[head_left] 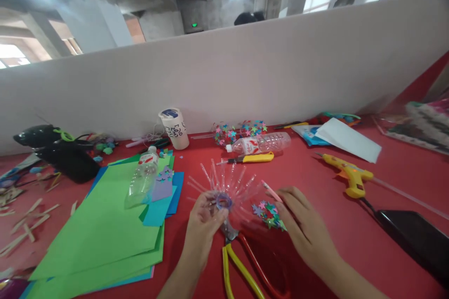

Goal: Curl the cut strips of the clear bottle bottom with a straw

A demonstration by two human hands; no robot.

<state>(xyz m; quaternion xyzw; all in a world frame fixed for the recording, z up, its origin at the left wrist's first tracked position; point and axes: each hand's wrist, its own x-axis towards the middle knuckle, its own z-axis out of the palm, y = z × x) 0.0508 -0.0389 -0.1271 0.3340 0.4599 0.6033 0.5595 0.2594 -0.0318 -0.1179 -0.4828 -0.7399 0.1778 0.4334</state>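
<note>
Pinching the blue-ringed neck of a clear plastic bottle top cut into splayed thin strips (pixel 224 187), the left hand (pixel 202 229) keeps its fingers closed round that hub just above the red desk (pixel 351 224). The right hand (pixel 304 226) holds a slim pink stick (pixel 271 191) in lightly curled fingers, beside small foil stars (pixel 268 214). The strips look light, springy and easily bent, so the stiffer neck seems the safest hold. Yellow-handled pliers (pixel 238 261) lie just below the left fingers.
</note>
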